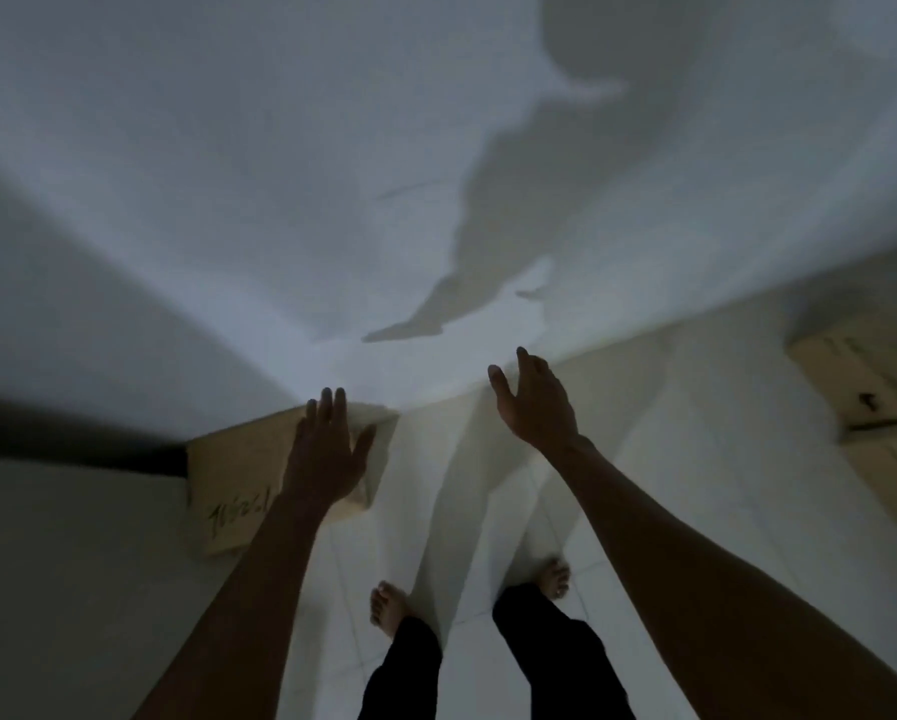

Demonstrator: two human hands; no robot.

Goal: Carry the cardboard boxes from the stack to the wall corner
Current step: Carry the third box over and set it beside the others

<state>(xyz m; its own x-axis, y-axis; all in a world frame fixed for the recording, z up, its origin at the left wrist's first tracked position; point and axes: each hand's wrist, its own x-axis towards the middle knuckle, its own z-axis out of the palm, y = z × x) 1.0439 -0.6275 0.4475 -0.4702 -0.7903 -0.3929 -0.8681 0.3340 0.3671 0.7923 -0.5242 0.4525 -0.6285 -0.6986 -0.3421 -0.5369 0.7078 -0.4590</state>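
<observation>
A tan cardboard box (238,480) with dark handwriting on its side sits on the floor in the wall corner at lower left. My left hand (326,454) hovers over its right part, fingers spread, holding nothing. My right hand (537,402) is raised further right, in front of the wall base, fingers apart and empty. At the right edge lie more cardboard boxes (872,387), stacked against the wall.
White walls (280,174) meet in the corner behind the box. The floor is pale tile (695,459). My bare feet (389,608) and dark trouser legs stand between the box and the stack. Light is dim, with my shadow on the wall.
</observation>
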